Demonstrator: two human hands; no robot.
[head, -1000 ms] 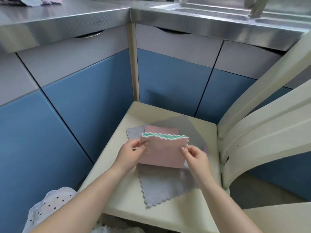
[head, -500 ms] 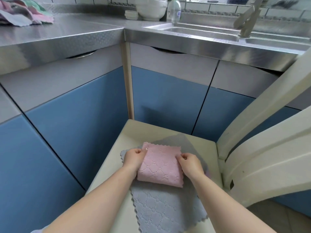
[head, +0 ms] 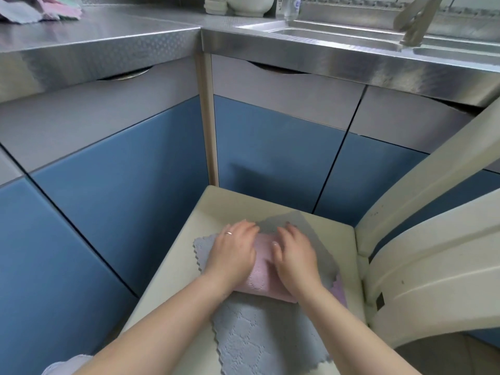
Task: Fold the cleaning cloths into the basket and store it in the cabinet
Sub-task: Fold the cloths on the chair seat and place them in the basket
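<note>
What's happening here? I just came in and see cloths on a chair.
A person is pressing both hands flat on a folded pink cloth, left hand and right hand side by side. It lies on a grey cloth spread over the chair seat. More cloths wait on the counter.

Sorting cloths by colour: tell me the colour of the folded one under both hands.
Pink folded cloth, embossed pattern; head view.

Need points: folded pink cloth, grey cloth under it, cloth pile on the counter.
folded pink cloth (head: 263, 277), head view, bare middle strip between the hands.
grey cloth (head: 257, 339), head view, near half on the chair seat.
cloth pile (head: 40, 9), head view, top left, its middle.
</note>
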